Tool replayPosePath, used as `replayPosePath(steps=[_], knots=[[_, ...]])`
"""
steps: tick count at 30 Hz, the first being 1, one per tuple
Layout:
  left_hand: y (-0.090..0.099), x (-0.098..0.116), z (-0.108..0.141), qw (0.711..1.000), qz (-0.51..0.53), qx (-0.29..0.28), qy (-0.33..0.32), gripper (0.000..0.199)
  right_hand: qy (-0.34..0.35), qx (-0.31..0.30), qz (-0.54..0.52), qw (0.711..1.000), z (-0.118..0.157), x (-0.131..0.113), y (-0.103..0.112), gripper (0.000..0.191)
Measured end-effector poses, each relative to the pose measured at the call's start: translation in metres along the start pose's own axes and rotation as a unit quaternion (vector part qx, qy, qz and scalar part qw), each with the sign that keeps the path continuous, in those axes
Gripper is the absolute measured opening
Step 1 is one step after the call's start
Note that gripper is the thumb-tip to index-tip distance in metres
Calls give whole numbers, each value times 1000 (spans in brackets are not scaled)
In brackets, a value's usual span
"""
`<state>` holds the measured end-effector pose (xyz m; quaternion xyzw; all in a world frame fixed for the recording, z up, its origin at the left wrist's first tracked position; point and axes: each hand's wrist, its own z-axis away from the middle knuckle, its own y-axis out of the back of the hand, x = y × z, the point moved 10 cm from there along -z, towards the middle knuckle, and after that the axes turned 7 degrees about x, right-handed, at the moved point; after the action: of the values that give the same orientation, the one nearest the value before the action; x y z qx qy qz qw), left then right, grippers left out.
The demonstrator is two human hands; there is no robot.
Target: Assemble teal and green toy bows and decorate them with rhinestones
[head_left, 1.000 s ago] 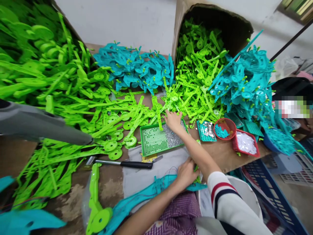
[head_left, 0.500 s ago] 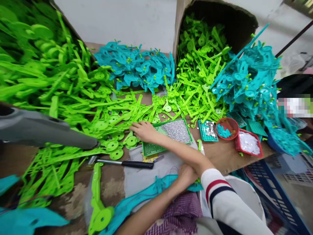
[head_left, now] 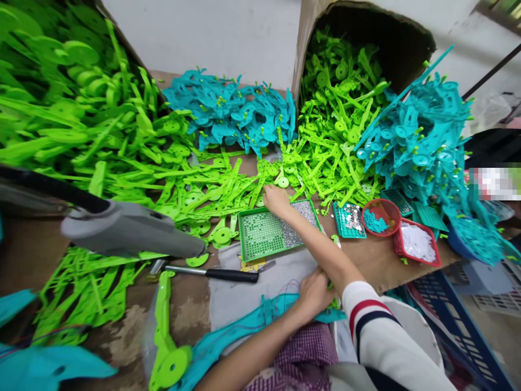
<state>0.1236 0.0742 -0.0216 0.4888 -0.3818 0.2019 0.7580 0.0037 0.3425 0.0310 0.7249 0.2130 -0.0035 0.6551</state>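
My right hand (head_left: 277, 200), its fingers curled closed, is at the edge of the green part pile (head_left: 228, 182), just above the green tray (head_left: 260, 233); what it grips is hidden. Small silver pieces (head_left: 300, 217) fill the tray's right side. Nearer the body my left hand (head_left: 315, 293) is closed beside the long teal part (head_left: 244, 320); its fingertips and anything in them cannot be made out. A hammer (head_left: 232, 275) lies on the grey cloth, left of my left hand. The large green part (head_left: 163, 326) lies at the lower left.
A grey tapered object (head_left: 138, 233) juts in from the left. Teal parts are heaped at the back (head_left: 240, 111) and right (head_left: 427, 125). Along the right stand a teal tray (head_left: 360, 233), a red round bowl (head_left: 388, 228) and a red basket (head_left: 437, 255).
My right hand has moved right and slightly up from the tray's left corner, and its spread fingers have curled in. The grey object reaches further right. My left hand stays almost in place.
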Motion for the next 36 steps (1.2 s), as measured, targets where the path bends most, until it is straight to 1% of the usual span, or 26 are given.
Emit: replayPosePath(steps=[2, 4, 7, 8, 10, 12, 13, 16, 19, 21, 22, 24, 25, 27, 30, 31, 32, 33, 34, 35, 36], knots=[[-1, -1, 0, 1000, 3, -2, 1, 41, 18, -11, -9, 1000, 1, -2, -4, 32], [0, 0, 0, 1000, 12, 1, -5, 42, 16, -3, -10, 1000, -3, 5, 0, 35], [3, 4, 1, 1000, 23, 3, -19, 43, -44, 39, 14, 998, -15, 38, 16, 42], [3, 5, 1, 999, 25, 2, -23, 43, -65, 41, 22, 997, -18, 49, 17, 46], [4, 6, 0, 999, 25, -1, -24, 43, -86, 23, 27, 996, -25, 62, 12, 57], [4, 6, 0, 1000, 23, -4, -20, 44, -85, 3, 24, 996, -31, 65, 3, 63], [4, 5, 0, 1000, 21, -6, -18, 45, -86, 5, 23, 996, -33, 65, 1, 64], [3, 6, -1, 1000, 14, -8, -21, 43, -106, 15, 8, 994, -37, 70, -1, 60], [3, 5, -1, 1000, 3, -11, -16, 38, -113, -6, -19, 993, -39, 76, -3, 56], [2, 4, -1, 1000, -7, -14, -12, 36, -117, -8, -22, 993, -41, 79, -1, 55], [2, 4, -1, 1000, -12, -17, -12, 35, -123, 0, -24, 992, -42, 79, 2, 53], [1, 5, -2, 999, -19, -21, -16, 39, -133, 25, -46, 990, -43, 72, 7, 50], [1, 5, -2, 999, -21, -24, -16, 41, -130, 40, -65, 989, -43, 63, 9, 49], [0, 3, -3, 999, -26, -29, -8, 44, -95, 53, -99, 989, -41, 34, 11, 47], [-2, 1, -3, 999, -29, -32, 1, 41, 8, 17, -105, 994, -30, -21, 15, 45], [-1, 1, -2, 999, -27, -29, 1, 40, 36, 10, -101, 994, -24, -32, 21, 42], [-1, 1, -2, 999, -21, -25, -2, 40, 53, 17, -98, 994, -18, -36, 33, 41], [0, 2, -2, 1000, -14, -19, -5, 40, 55, 43, -96, 993, -11, -30, 50, 41], [1, 3, -1, 1000, -7, -14, -6, 41, 40, 82, -95, 991, -5, -13, 71, 42], [2, 3, -1, 1000, -2, -11, -9, 43, 9, 126, -94, 987, 1, 12, 93, 44], [2, 4, 0, 1000, 1, -8, -11, 44, -42, 165, -84, 982, 8, 46, 113, 46]])
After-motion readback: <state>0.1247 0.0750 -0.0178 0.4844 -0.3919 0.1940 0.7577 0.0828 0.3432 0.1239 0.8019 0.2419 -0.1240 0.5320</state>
